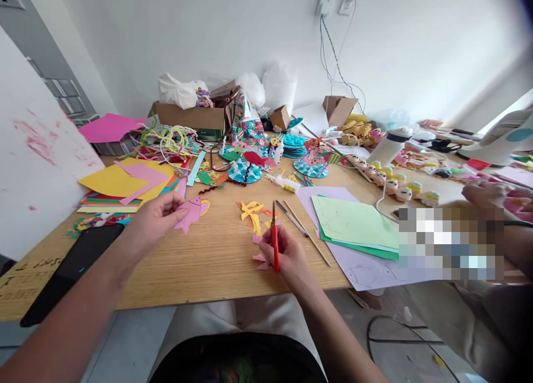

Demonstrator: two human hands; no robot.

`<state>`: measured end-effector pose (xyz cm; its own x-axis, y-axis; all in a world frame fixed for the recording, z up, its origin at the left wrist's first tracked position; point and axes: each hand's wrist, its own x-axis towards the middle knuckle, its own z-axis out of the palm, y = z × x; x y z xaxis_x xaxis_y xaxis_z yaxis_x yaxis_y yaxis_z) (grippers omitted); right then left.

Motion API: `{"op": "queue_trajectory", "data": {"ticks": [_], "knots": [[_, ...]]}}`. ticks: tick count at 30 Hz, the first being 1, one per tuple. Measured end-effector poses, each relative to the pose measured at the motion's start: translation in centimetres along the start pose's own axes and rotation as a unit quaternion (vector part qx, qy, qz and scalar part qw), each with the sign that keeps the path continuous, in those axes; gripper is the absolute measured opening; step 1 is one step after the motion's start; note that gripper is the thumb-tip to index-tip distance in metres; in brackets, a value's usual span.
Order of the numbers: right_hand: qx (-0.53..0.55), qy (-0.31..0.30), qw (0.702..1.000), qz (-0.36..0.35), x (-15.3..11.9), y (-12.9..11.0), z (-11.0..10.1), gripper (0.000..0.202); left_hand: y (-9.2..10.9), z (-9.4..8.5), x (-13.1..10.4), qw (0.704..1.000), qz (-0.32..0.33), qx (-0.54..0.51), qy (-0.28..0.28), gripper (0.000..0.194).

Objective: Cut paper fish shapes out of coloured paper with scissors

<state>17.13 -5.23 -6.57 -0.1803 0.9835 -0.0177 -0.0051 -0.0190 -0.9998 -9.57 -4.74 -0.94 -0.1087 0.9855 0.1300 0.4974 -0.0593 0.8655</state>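
Note:
Between the thumb and fingers of my left hand (162, 219) is a pink paper fish (190, 213) with a yellow-orange edge on its right side. My right hand (287, 255) is closed around red-handled scissors (273, 236), blades pointing away from me. Pink paper scraps (261, 261) lie just left of the right hand. Beyond them is a small heap of yellow and orange paper scraps (251, 212). A pen (290, 215) and a thin wooden stick (310, 236) rest to the right of the scissors.
Stacked coloured paper (125, 180) and a black phone or tablet (75, 272) lie on the left. Green sheets (358, 225) sit on lilac paper at right. Blue decorated paper pieces (244, 171) and a glue bottle (285, 183) stand farther back. Another person's hand (487, 194) is at far right.

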Motion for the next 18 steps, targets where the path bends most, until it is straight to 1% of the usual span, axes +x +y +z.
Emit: {"op": "queue_trajectory", "data": {"ticks": [2,4,8,11,18], "knots": [[-0.016,0.033,0.999,-0.009,-0.2,0.3,-1.0,0.03,-0.5,-0.8,1.6,0.997,0.01,0.075,-0.027,0.023],[-0.04,0.06,0.997,-0.027,-0.4,0.5,-1.9,0.03,-1.1,-1.1,3.2,0.981,0.012,0.191,-0.045,0.023],[-0.059,0.076,0.994,-0.044,-0.6,1.1,-2.8,0.033,-2.3,-0.7,5.7,0.967,0.007,0.248,-0.051,0.021],[-0.057,0.073,0.995,-0.042,-0.6,1.4,-3.0,0.034,-3.1,-0.3,6.5,0.955,0.0,0.29,-0.059,0.021],[-0.1,0.058,0.993,-0.034,-0.5,1.7,-3.0,0.032,-4.4,0.3,6.8,0.918,0.003,0.389,-0.078,0.023]]}}
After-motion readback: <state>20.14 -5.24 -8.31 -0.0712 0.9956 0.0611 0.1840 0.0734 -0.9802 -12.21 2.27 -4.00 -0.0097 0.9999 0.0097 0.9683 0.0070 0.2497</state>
